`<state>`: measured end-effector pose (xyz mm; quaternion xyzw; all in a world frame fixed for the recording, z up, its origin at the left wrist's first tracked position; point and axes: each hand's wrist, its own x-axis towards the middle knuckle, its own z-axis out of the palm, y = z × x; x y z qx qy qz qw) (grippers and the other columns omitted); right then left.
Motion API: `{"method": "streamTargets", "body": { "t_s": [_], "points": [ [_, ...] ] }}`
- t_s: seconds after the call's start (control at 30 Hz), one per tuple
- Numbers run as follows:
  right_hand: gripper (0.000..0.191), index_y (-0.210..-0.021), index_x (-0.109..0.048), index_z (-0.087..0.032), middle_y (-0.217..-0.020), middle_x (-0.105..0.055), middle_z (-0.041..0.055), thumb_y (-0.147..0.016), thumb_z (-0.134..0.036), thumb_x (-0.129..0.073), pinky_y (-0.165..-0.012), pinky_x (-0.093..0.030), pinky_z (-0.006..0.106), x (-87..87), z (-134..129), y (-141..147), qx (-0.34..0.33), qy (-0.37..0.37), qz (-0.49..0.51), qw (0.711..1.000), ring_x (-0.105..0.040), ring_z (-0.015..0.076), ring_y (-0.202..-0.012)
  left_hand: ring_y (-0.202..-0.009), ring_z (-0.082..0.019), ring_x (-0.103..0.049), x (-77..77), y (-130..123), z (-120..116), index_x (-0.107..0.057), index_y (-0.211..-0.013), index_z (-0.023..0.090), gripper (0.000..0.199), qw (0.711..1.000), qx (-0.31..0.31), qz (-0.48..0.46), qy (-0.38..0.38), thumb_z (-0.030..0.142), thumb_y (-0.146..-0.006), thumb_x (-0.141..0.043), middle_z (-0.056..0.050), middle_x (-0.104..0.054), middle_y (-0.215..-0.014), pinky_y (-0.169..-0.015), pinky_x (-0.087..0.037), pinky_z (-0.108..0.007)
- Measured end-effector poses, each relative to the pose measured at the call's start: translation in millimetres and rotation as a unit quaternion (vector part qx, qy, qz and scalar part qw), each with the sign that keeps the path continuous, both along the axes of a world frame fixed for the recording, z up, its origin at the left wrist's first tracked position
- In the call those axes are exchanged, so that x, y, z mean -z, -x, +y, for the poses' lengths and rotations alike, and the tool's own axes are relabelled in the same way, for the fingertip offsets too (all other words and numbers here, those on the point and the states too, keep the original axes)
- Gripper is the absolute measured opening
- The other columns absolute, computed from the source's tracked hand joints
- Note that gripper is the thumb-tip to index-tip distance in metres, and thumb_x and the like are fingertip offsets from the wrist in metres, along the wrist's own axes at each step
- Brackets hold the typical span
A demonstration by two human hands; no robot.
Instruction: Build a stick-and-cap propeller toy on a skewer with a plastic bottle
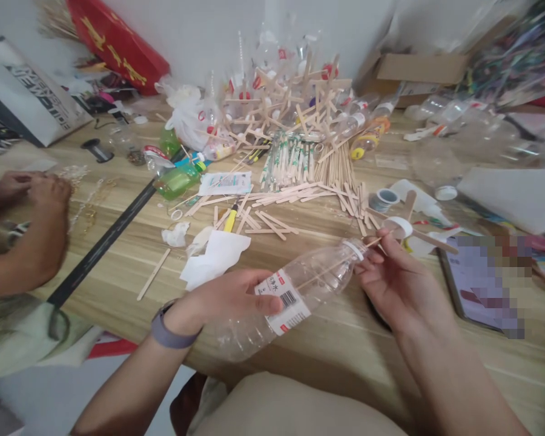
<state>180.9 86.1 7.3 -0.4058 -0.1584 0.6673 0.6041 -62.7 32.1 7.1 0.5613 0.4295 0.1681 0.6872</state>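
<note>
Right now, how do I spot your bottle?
Find the near edge of the wooden table, then the left hand with the purple wristband. It grips a clear bottle. Unlike the bottles behind, this one is held, its white label showing a barcode.

Water bottle [320,289]: transparent, with a white label [287,303] — red blocks, black barcode. Skewer [371,243]: light tan. Wristband [175,329]: greyish purple. Worktop [122,272]: light brown, streaked with wood grain. Soda bottle [178,181]: translucent green. Shopping bag [29,94]: white, bold black lettering — dark side panel.
</note>
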Motion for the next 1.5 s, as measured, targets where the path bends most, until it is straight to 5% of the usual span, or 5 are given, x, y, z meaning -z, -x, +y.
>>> {"method": "streamTargets", "body": {
  "t_s": [0.5, 1.0, 1.5],
  "points": [
    [0.009, -0.071, -0.062, -0.015, -0.053, -0.05, -0.0078, -0.076, -0.01, -0.068, -0.037, -0.04, 0.009, -9.1, 0.7, 7.6, 0.044, 0.094, 0.008, 0.995, -0.041, 0.0012, -0.04, -0.077, -0.015, -0.056, -0.7, -2.3, -0.2, -0.064, -0.101, 0.015, 0.051, 0.999, 0.008, -0.046, 0.025, 0.06, -0.077, -0.064, -0.002, -0.066, -0.09, -0.069, -0.042, -0.023],
    [0.022, -0.076, -0.061, -0.014, -0.06, -0.055, -0.0075, -0.062, -0.009, -0.077, -0.038, -0.042, 0.009, 0.5, 0.8, 2.8, 0.027, 0.065, 0.032, 0.997, -0.045, 0.0003, -0.041, -0.079, -0.014, -0.056, -2.6, -4.2, 1.2, -0.064, -0.1, 0.015, 0.042, 0.999, 0.005, -0.029, 0.017, 0.052, -0.081, -0.063, -0.001, -0.066, -0.09, -0.07, -0.042, -0.022],
    [0.024, -0.079, -0.06, -0.016, -0.062, -0.054, -0.0084, -0.066, -0.014, -0.08, -0.04, -0.044, 0.01, 11.9, 2.8, -5.8, -0.02, 0.022, 0.03, 0.999, -0.047, 0.0007, -0.043, -0.083, -0.018, -0.059, -0.6, -4.7, 1.5, -0.065, -0.104, 0.015, 0.042, 1.0, 0.009, 0.008, 0.01, 0.05, -0.081, -0.063, -0.004, -0.068, -0.095, -0.071, -0.044, -0.025]
  ]
}}
